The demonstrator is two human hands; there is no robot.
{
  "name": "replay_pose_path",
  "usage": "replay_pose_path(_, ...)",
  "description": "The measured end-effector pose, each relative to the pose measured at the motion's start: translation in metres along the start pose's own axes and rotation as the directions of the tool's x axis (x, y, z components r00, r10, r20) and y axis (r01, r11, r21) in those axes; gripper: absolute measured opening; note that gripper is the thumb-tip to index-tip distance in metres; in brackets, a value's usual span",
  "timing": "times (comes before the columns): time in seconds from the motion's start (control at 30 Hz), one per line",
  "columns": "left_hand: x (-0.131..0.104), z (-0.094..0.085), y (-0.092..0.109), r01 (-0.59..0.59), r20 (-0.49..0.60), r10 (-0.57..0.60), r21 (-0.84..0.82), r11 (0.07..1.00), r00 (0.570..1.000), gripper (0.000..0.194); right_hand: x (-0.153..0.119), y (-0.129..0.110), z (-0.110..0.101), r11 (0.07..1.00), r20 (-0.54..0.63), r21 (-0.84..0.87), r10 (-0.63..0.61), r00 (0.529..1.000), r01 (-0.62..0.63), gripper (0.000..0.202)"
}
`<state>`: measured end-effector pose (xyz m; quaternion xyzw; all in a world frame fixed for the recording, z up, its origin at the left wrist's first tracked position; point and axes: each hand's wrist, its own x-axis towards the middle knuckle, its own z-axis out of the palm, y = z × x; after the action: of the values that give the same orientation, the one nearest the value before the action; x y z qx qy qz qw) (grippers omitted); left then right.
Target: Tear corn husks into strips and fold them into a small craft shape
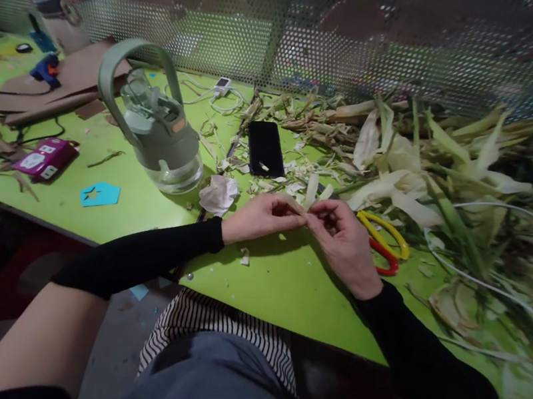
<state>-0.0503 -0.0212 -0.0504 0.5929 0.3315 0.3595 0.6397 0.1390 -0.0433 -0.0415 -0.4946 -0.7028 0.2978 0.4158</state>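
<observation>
Pale strips of corn husk [311, 192] stand up between my two hands, over the green table [253, 285]. My left hand [268, 217] pinches the base of the strips with thumb and fingertips. Close against it, my right hand [341, 241] grips the same piece, fingers curled. Scissors with yellow and red handles [386, 239] lie just right of my right hand. Beyond my hands lies a black phone [266, 149] with husk scraps on and around it. A crumpled white paper [218, 194] sits left of my left hand.
A green bottle [167, 143] with a raised handle stands at the left. Husks [416, 176] are heaped at the right, crossed by a white cable [495, 290]. Further left are a purple box [46, 159], a blue paper cutout [100, 195] and brown cardboard [69, 84]. Perforated metal [224, 17] rises behind.
</observation>
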Motion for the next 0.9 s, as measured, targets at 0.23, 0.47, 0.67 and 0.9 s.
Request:
replay_pose_path(0.23,0.0,0.0,0.001,0.066,-0.029,-0.066,0.016,0.998,0.997,0.016,-0.002,-0.006,-0.001,0.995,0.054,-0.046,-0.084,0.995,0.086,0.021)
replay_pose_path(0.47,-0.003,0.003,0.004,0.053,-0.039,-0.05,0.085,0.995,0.998,0.028,-0.004,-0.007,0.001,0.977,-0.059,-0.05,-0.212,0.975,0.21,0.019)
replay_pose_path(0.67,-0.004,0.005,0.004,0.124,-0.023,-0.127,-0.081,0.989,0.992,0.02,-0.007,-0.007,0.0,0.998,0.071,0.056,-0.016,0.997,0.012,0.023)
replay_pose_path(0.9,-0.003,0.007,0.009,0.276,0.025,-0.28,-0.283,0.919,0.96,0.005,-0.004,-0.015,-0.003,0.993,0.045,-0.08,-0.083,0.996,0.086,0.011)
